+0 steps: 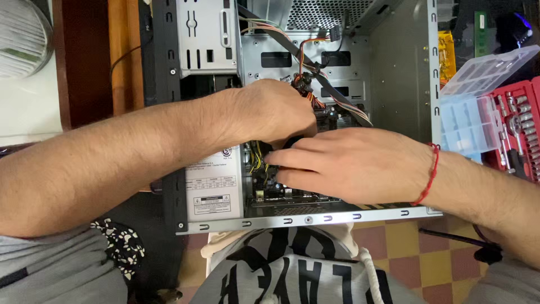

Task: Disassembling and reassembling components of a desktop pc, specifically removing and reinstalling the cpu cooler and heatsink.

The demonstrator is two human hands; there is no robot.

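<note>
I see open computer case [394, 73] lying centre, both hands deep inside it, left hand [275, 110] curled shut on cable bundle [306, 84] at 12 o'clock, right hand [354, 163] fingers flat on a dark part underneath, grip unclear, socket set [520, 126] at 3 o'clock.

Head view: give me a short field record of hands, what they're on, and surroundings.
setting: open computer case lying on its side over a checkered floor
left hand: reaching into the case among the bundled cables; what it grips is hidden
right hand: inside the case, fingers on a dark part, grip unclear
wrist: red string bracelet on the right
power supply: at the case's left
nearby: clear compartment box, red socket set
</note>
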